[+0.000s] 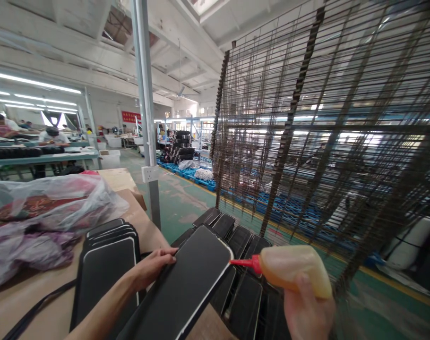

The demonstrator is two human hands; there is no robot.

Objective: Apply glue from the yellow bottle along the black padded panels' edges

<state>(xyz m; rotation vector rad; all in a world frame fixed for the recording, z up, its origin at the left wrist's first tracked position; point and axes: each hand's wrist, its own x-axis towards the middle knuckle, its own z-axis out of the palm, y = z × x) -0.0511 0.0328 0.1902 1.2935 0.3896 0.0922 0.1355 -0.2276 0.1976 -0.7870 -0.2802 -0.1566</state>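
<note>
Table [55,269] brn | flr [168,184] green | wire rack [293,111] | L hand [154,268] gripping panel [192,276] | R hand [309,309] clamped round btl [289,262]

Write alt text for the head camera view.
Left hand holds a black panel while the right hand holds a squeeze bottle, its red nozzle at the panel's white-lined edge. Similar panels lie nearby, before a tall wire rack.

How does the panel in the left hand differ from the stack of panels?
The held panel is one piece; the stack has several. The left hand holds the panel; the stack rests on the brown surface. The red nozzle is at the panel's edge, away from the stack. Both are black with pale edge lines.
</note>
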